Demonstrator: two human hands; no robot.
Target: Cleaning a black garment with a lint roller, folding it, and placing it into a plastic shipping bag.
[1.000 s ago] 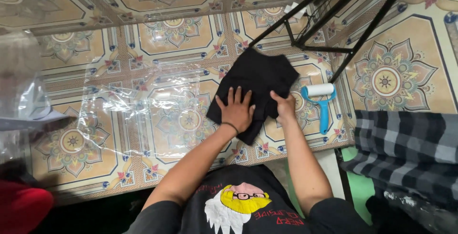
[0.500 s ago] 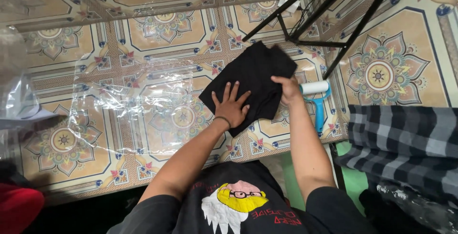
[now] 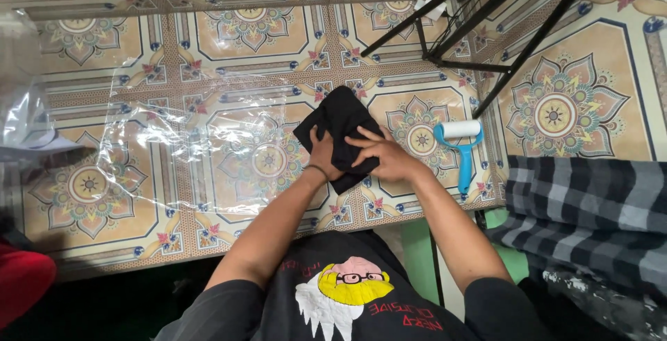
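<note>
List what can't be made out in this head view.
- Black folded garment: its near part is covered by the left hand and right hand.
- Black metal stand: top cut off by the frame edge.
- Clear plastic sheet: edges lost in glare.

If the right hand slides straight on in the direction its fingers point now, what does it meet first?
The right hand lies on the folded black cloth, fingers pointing left. Going on, it would probably meet the left hand first, which presses the same cloth; beyond lies the clear plastic sheet.
</note>
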